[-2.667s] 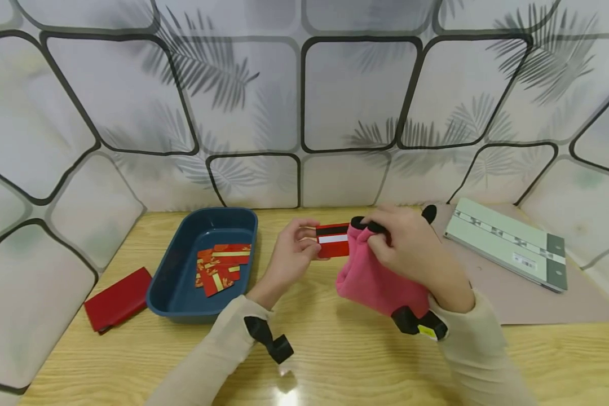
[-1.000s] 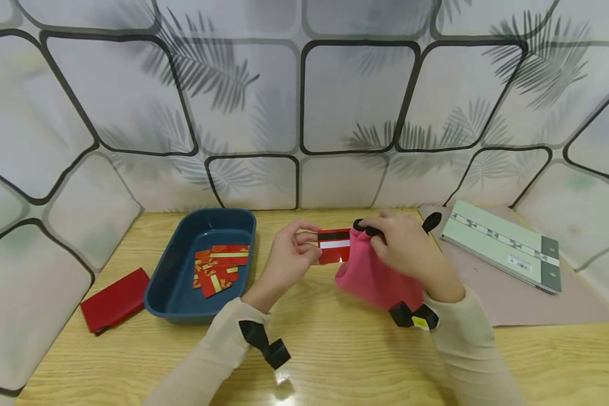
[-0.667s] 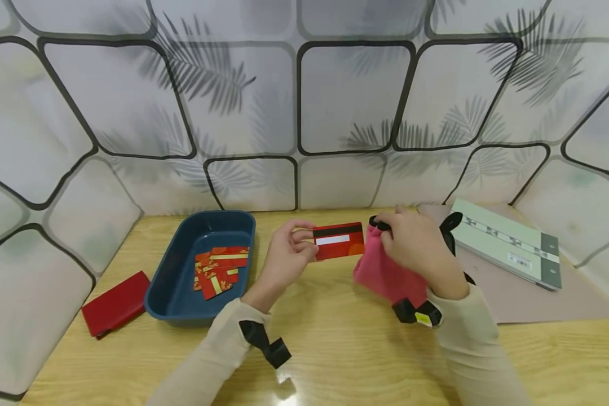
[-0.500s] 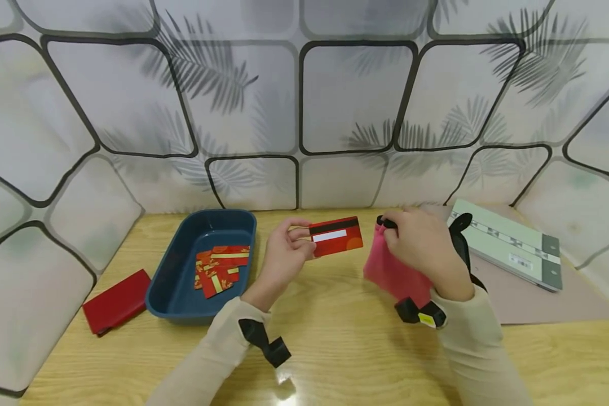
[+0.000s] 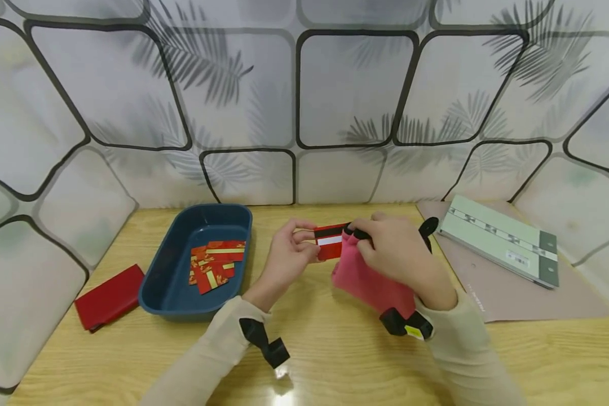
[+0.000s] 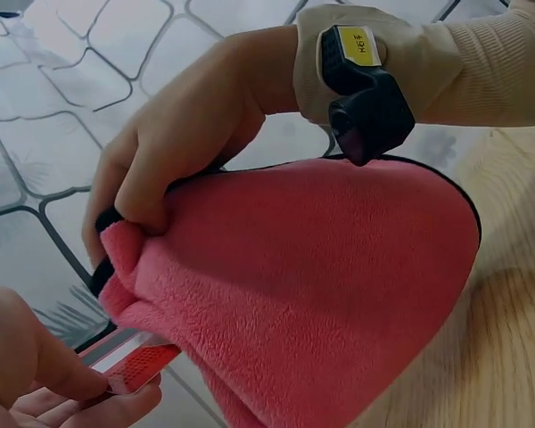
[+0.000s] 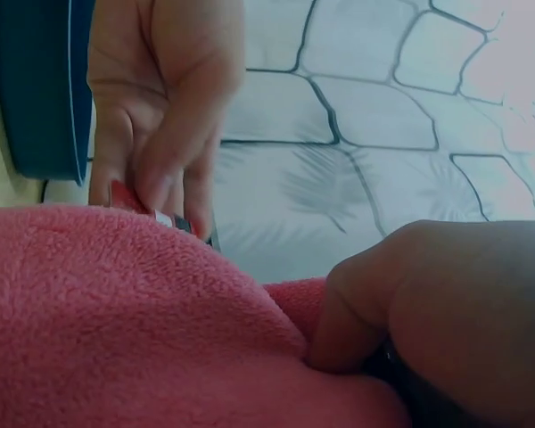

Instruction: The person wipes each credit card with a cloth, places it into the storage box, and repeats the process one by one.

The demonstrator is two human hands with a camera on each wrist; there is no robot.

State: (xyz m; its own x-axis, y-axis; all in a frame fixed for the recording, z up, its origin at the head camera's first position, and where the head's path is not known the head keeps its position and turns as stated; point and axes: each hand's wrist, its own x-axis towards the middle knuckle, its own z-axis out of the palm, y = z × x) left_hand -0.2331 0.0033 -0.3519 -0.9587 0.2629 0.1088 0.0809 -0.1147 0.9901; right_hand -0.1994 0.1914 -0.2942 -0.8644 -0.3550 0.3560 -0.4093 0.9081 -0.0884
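My left hand (image 5: 291, 251) pinches the left end of a red card (image 5: 327, 246) with a dark stripe and a white strip. The card's right part is hidden behind a fluffy pink cloth (image 5: 370, 276) with black edging. My right hand (image 5: 393, 251) grips the bunched top of this cloth, and the rest hangs below it. In the left wrist view, the card (image 6: 144, 367) meets the lower left fold of the cloth (image 6: 294, 267). From the right wrist, only a sliver of the card (image 7: 127, 197) shows above the cloth.
A blue bin (image 5: 154, 270) at the left holds several red and gold cards (image 5: 215, 265). Left of it lies a red wallet-like case (image 5: 110, 297). At the right, a pale green notebook (image 5: 497, 239) rests on a pinkish mat (image 5: 543, 304). A patterned curtain (image 5: 355, 90) stands behind.
The cloth first slid right off the card, baring its whole striped face. Since half a second ago, my right hand has brought it back left over the card's right part.
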